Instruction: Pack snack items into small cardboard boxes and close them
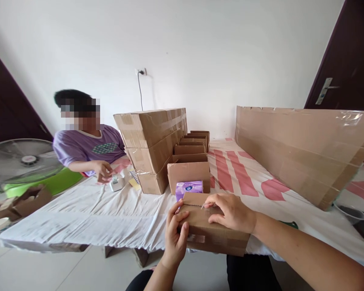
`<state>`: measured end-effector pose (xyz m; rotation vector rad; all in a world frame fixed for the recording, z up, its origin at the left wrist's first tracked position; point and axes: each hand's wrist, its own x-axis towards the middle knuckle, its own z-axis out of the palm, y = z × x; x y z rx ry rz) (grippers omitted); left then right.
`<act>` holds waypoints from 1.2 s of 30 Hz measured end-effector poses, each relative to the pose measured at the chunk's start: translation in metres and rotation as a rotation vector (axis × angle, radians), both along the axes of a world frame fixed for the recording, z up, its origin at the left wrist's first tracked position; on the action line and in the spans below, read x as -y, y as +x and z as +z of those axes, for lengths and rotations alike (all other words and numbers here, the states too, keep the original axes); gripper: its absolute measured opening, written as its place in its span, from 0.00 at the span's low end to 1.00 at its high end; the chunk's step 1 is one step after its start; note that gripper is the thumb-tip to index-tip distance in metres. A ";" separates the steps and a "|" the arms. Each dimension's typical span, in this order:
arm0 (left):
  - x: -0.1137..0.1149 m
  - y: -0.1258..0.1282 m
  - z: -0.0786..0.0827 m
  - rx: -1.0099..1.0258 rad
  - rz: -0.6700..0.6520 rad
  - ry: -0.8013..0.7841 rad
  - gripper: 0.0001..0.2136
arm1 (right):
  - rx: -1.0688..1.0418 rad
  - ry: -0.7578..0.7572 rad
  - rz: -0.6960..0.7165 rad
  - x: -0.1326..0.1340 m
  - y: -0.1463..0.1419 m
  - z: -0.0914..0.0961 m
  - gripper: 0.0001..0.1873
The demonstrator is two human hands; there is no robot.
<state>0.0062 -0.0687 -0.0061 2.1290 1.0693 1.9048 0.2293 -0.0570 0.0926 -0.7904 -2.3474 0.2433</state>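
My L hand grips the L end of a cardbd box at the table edge, nr a purple pkg. My R hand is curled on top; can't tell if pinching anything.

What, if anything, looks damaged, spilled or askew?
The long cardboard piece at right has a nicked, uneven top edge rather than a clean one. The white tablecloth is rumpled at the near left instead of flat. No spill shows. The right hand hides part of the small box beneath it.
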 end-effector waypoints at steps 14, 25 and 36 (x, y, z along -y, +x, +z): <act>-0.002 -0.002 -0.002 -0.011 -0.015 -0.003 0.08 | -0.018 0.044 -0.037 0.001 -0.008 0.004 0.10; -0.003 0.000 -0.003 0.002 -0.013 0.001 0.07 | 0.157 0.318 -0.059 0.011 -0.021 0.002 0.09; -0.003 0.001 -0.006 0.021 0.022 -0.023 0.13 | -0.020 0.242 -0.066 0.015 -0.014 0.011 0.19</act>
